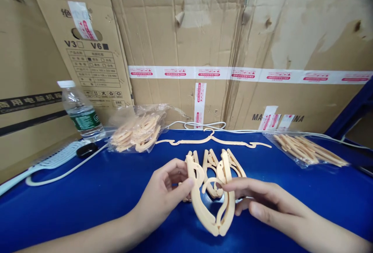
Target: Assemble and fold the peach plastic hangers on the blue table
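Observation:
A cream folding clothes hanger (pixel 201 206), folded into a narrow V with its hook between the arms, is held up over the blue table. My left hand (pixel 167 189) pinches its left arm between thumb and fingers. On the other side, my right hand (pixel 262 200) grips the right arm, index finger laid across near the hook. Behind it, several more folded hangers (pixel 210 159) lie on the table, partly hidden. Farther back an unfolded hanger (pixel 195 141) lies stretched out flat with its hook toward the boxes.
A plastic bag of hanger parts (pixel 136 130) lies at back left, another bag (pixel 310 150) at back right. At left are a water bottle (pixel 83 113), a pale blue hairbrush (pixel 55 156) and a black object (pixel 86 150). A white cable (pixel 244 130) runs along the cardboard (pixel 180 101).

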Demonstrator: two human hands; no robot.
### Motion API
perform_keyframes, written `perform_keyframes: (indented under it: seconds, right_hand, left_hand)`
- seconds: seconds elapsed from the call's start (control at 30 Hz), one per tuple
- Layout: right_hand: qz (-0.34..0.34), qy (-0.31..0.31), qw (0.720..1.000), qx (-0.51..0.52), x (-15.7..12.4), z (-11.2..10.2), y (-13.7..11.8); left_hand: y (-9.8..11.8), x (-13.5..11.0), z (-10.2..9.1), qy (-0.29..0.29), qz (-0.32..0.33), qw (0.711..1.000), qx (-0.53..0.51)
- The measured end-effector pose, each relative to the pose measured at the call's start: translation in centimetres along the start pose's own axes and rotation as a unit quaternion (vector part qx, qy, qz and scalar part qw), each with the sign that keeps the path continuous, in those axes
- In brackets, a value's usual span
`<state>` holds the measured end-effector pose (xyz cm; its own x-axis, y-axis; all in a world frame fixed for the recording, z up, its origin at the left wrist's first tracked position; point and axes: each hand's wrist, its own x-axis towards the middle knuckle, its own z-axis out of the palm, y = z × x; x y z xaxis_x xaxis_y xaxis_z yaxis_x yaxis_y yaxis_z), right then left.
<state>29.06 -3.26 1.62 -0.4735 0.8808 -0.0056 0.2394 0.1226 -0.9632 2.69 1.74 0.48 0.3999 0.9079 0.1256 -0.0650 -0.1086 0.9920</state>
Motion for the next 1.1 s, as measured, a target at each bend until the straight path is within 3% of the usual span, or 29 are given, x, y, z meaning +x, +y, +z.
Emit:
perform_keyframes:
  seconds: [0.17, 0.43, 0.73, 0.97, 1.1]
  right_hand:
    - [0.007, -0.08, 0.996, -0.049, -0.8, -0.1, 0.1]
    - [0.003, -0.04, 0.995, -0.09, -1.5, -0.3, 1.2]
    - [-0.001, -0.056, 0.993, -0.107, -1.5, -0.2, 0.9]
    - [-0.012, -0.037, 0.998, -0.054, -1.4, 0.0, 0.5]
    - [-0.007, -0.055, 0.998, -0.022, -1.0, 0.2, 0.1]
  left_hand:
    - [-0.3, -0.4, 0.2, 0.002, 0.013, 1.0, 0.019]
    - [-0.4, -0.8, 0.3, 0.015, 0.043, 0.999, 0.014]
    - [-0.8, -1.9, 0.5, -0.115, 0.071, 0.99, 0.041]
    - [-1.0, -1.4, 0.3, -0.094, 0.057, 0.993, -0.035]
    - [-1.0, -1.2, 0.3, -0.104, 0.058, 0.992, -0.045]
